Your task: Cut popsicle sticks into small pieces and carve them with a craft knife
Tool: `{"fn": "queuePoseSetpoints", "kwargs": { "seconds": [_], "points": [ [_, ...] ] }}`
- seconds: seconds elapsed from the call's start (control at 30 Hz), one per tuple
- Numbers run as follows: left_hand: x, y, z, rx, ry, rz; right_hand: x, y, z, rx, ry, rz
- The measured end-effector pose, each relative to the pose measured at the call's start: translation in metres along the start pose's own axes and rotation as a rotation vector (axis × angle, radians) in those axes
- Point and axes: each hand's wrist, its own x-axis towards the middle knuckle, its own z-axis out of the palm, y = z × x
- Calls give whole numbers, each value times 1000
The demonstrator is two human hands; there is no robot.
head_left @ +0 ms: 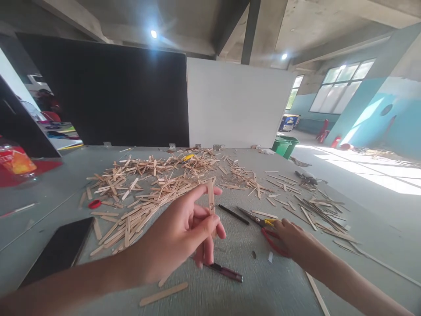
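Left hand [184,228] is raised over the middle of the tabletop [259,285], thumb and fingers closed on a wooden stick [211,193] that stands nearly upright, its top end poking up above the grip; a small dark mark shows on the stick's lower part, and the other fingers are loosely curled. Right hand [291,235] is low at the right, fingers bent and touching the handles of a pair of scissors [251,216], whose blades point away to the left; how firmly it grips them cannot be told. One red handle loop shows beside the fingers, with a yellow part just above it. Between the scissors and the raised stick lies a thin black rod [235,215], and below the left hand a dark red cutter [228,273] lies partly hidden by the fingers. Beyond the hands spreads a large, jumbled pile of wooden sticks [171,188], with a red ring [94,203] at its left edge and a yellow object [188,157] at its back. A dark phone [62,245] lies at the left, partly behind the forearm. Thin strips [324,208] are scattered at the right, and a black panel [131,96] and a white panel [240,101] stand along the far edge.
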Motion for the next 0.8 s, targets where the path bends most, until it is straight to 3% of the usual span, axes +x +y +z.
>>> {"fn": "queuePoseSetpoints", "kwargs": {
  "seconds": [0.3,0.53,0.63,0.7,0.8],
  "points": [
    [0,-2,8,3,-38,3,15,-9,-35,120,-42,-15],
    [-4,4,1,12,-22,39,9,-4,-53,319,-16,98],
    [-3,3,0,-4,-4,38,3,-15,-69,561,-8,24],
    [-2,1,1,-8,1,33,-4,-30,-83,975,-4,-26],
    [1,-2,2,5,-2,29,-19,-58,-95,1187,42,74]
  ]
}}
